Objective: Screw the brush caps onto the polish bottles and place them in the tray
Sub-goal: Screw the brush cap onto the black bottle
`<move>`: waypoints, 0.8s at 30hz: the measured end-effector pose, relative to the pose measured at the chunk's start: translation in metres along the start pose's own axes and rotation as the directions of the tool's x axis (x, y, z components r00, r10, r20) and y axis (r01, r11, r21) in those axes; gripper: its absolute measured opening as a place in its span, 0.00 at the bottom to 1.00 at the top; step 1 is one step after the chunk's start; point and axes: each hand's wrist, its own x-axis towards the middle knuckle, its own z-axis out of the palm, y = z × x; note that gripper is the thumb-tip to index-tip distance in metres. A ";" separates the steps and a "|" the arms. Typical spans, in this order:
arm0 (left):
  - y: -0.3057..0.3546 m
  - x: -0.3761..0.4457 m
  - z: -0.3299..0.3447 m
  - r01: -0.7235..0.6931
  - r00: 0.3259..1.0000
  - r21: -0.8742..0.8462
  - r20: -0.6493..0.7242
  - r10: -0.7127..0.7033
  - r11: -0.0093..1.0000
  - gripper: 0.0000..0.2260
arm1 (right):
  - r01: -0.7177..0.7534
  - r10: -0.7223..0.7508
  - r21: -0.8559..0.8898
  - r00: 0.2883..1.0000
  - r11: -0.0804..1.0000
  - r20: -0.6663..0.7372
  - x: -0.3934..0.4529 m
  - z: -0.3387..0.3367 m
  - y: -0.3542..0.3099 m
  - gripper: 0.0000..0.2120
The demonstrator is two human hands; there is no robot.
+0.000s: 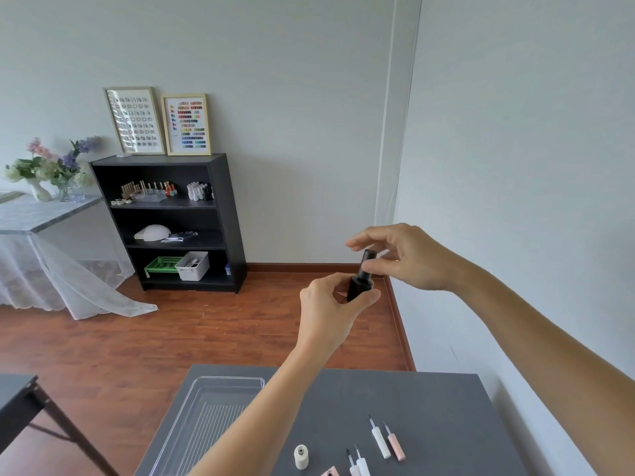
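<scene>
Held up in the air above the table is a black polish bottle (359,287). My left hand (330,307) grips its body from the left. My right hand (405,257) pinches the black brush cap (367,259) that sits on the bottle's neck. On the dark grey table (429,407) lie a white brush cap (380,441) and a pink brush cap (396,447), with two more white brush caps (359,465) at the bottom edge. An open cream bottle (301,456) stands near them. A clear plastic tray (209,417) sits on the table's left part.
A pink bottle (330,472) peeks in at the bottom edge. A white wall (515,201) runs close along the table's right side. Across the wooden floor stands a black shelf (171,221) with polish bottles. A dark table corner (17,393) juts in at left.
</scene>
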 end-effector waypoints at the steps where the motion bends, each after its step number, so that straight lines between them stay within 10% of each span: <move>1: 0.001 0.000 0.000 -0.004 1.000 -0.005 -0.002 0.004 1.000 0.06 | 0.023 -0.023 0.021 1.000 1.000 0.005 -0.001 0.000 0.001 0.11; 4: 0.001 -0.001 0.003 -0.017 1.000 0.008 0.008 0.016 1.000 0.05 | 0.002 -0.005 -0.049 0.998 0.999 -0.069 -0.002 0.002 0.000 0.02; 9: 0.002 -0.004 0.008 -0.028 0.999 0.015 0.017 0.027 1.000 0.04 | -0.095 0.061 -0.153 0.975 0.984 -0.212 -0.003 0.012 0.003 0.32; 16: 0.004 -0.003 0.004 -0.014 1.000 -0.002 0.010 0.014 1.000 0.04 | -0.021 0.039 0.221 0.996 0.975 -0.077 -0.017 0.005 0.006 0.15; 24: 0.001 -0.003 0.002 -0.013 1.000 -0.034 -0.003 0.013 0.999 0.05 | -0.055 0.103 0.181 0.958 0.982 -0.266 -0.018 0.016 0.010 0.08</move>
